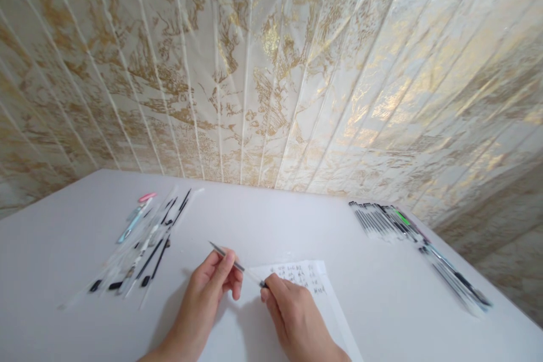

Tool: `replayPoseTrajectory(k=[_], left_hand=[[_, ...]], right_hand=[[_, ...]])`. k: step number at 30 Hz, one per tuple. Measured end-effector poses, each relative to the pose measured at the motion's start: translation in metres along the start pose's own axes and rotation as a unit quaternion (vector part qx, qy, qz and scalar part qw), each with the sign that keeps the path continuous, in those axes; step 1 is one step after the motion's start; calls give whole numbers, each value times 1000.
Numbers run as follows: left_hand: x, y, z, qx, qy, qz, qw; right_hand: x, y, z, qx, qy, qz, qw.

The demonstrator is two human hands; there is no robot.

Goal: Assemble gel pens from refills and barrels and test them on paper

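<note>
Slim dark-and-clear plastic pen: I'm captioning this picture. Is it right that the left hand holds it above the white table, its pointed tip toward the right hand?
Not quite: in the head view, the pen has its pointed tip facing away from the right hand. The left hand does hold it above the white table.

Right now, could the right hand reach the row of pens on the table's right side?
Probably yes, though the right hand is holding one end of a pen; only flat paper and tabletop lie between it and the row of pens.
</note>
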State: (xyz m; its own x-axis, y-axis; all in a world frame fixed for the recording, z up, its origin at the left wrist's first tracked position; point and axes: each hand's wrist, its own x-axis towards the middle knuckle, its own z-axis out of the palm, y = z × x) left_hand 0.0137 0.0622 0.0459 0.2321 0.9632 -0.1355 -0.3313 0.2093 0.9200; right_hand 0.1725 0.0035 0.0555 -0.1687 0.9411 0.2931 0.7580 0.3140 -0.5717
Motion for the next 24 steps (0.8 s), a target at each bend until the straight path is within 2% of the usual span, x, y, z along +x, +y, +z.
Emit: replayPoseTrajectory(k=[3,4,5,6,8,10,11,12,13,14,16,18,21,22,24], left_hand=[[1,1,-1,22,-19,23,999],[1,0,-1,26,-27,29,999],[2,0,-2,28,-35,35,998],[2,0,-2,29,-43,41,998],[2,0,-2,31,-54,56,996],[2,0,-2,40,-59,73,995],[2,1,-2,44,-61,80,994],[1,1,-2,47,-64,86,993],[1,1,-2,47,-65,88,993],[0,2,-2,42,-63,88,993],[-2,2,2,22,-56,74,995],[-6,3,9,-10,-57,40,997],[-12,5,26,-55,-107,-20,993],[-14,6,33,-65,-128,-31,989],[-17,8,44,-75,-160,-36,984]], right_hand=[[-1,-6,-2,129,-50,95,986],[-1,-7,-2,194,-67,133,970],[-1,-8,-1,277,-83,177,941],[-1,-8,0,375,-98,220,895],[0,-6,2,568,-133,292,758],[1,-2,2,690,-167,324,626],[2,0,2,720,-182,331,582],[3,1,2,736,-188,336,556],[4,2,2,743,-181,336,550],[4,2,3,742,-161,331,561],[6,-2,5,727,-100,307,606],[8,-9,9,704,-23,254,663],[11,-20,13,655,73,196,726],[12,-23,13,639,98,194,738],[15,-25,8,625,146,202,740]])
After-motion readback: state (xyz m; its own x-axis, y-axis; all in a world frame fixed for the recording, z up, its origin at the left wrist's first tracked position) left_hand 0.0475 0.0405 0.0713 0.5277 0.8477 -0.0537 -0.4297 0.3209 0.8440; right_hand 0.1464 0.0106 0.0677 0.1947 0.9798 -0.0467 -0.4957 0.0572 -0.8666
